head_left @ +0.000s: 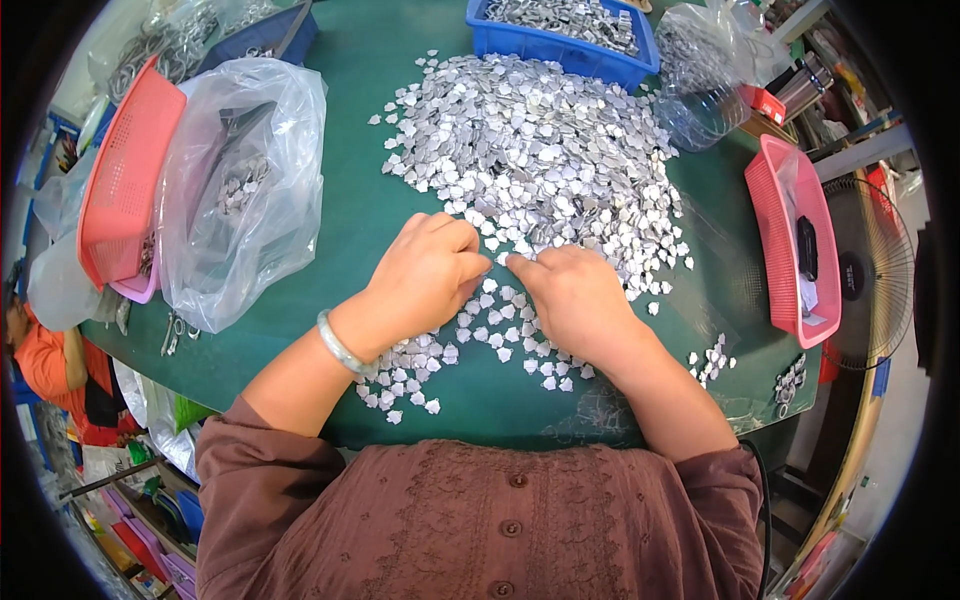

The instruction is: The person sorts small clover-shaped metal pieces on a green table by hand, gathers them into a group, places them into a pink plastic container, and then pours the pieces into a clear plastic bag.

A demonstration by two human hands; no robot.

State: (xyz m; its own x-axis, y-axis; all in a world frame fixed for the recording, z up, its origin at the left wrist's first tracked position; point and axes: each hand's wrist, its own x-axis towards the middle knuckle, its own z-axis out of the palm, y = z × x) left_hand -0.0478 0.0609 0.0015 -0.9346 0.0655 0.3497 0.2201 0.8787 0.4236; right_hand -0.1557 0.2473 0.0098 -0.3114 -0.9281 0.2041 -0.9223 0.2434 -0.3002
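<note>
A: How are the hands placed?

B: The left hand and the right hand are laid knuckles-up on the green counter, with their fingertips brought almost together at the near edge of a heap of small flat silver metal pieces. Both are seen curled, fingers bent down onto the pieces; whether a piece is pinched under either cannot be told. A pale bangle is worn on the left wrist.

A: Which way does the heap lie from them?

B: Straight ahead, away from the body, and a little toward the right. It is spread broadly, so no clear long axis is shown. The right hand is set slightly nearer its edge. A thinner scatter of the same pieces is found beneath and behind the wrists.

A: And the containers?

B: A blue plastic crate beyond the heap is filled with grey metal parts. A clear plastic bag on the left holds more silver pieces. A pink plastic basket is tipped on edge beside it. Another pink basket on the right holds a dark object. A second clear bag lies at the far right.
</note>
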